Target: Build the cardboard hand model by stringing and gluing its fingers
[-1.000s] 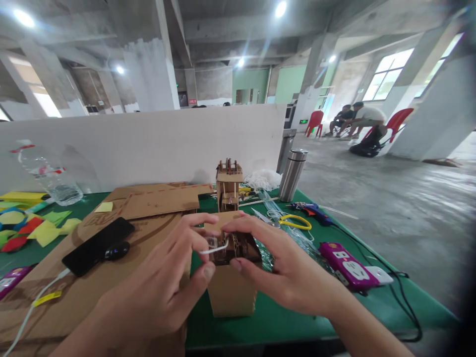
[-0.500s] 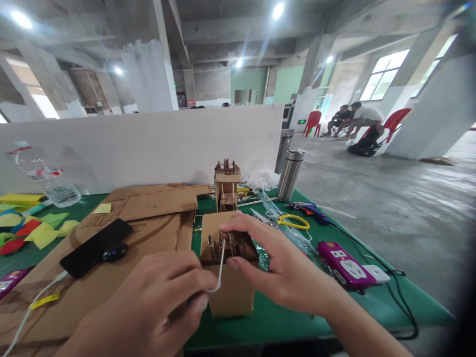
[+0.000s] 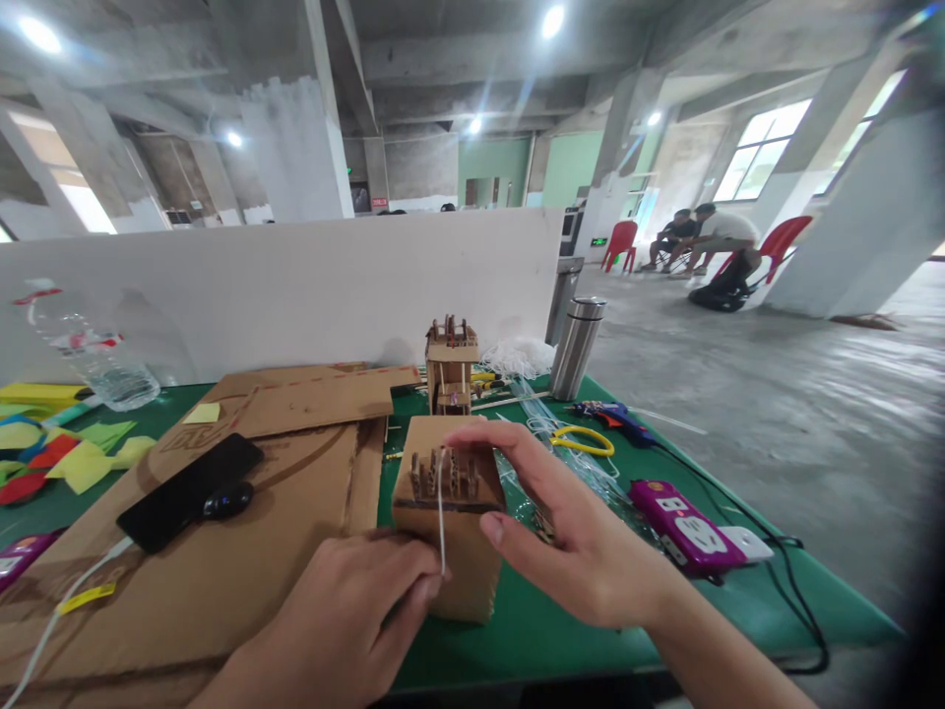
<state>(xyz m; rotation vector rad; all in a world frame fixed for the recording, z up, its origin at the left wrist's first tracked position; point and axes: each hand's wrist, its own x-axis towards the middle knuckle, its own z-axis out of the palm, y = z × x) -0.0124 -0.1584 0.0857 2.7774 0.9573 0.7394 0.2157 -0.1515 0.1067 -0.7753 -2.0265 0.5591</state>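
Cardboard box [image 3: 447, 522] stands upright on the green bench [image 3: 561, 630], close to the near edge, with a row of small cardboard slats set into its top. Going from the left: a clear water bottle [image 3: 89, 350] lies beside coloured paper scraps [image 3: 66, 458], then flat cardboard sheets [image 3: 243, 512] carry a black phone [image 3: 188, 490] and a small dark mouse-like object [image 3: 228, 500]. The left hand [image 3: 346, 620] comes next, low in the view, its fingers [image 3: 424, 583] pressed together and pinching the lower end of a white string [image 3: 441, 517], which runs taut up the front of the box to the slats. The right hand [image 3: 568, 537] is over the box's right side, fingers spread and lightly curved, forefinger lying along the top rear edge and thumb against the right face. Behind the box stands a small cardboard tower model [image 3: 450, 369]. Further right are a steel flask [image 3: 577, 347], yellow-handled scissors [image 3: 576, 438], a blue glue gun [image 3: 616, 416] and a purple power strip [image 3: 675, 520] with its black cable [image 3: 801, 581] trailing off the bench edge. A white partition [image 3: 295, 286] closes the back.
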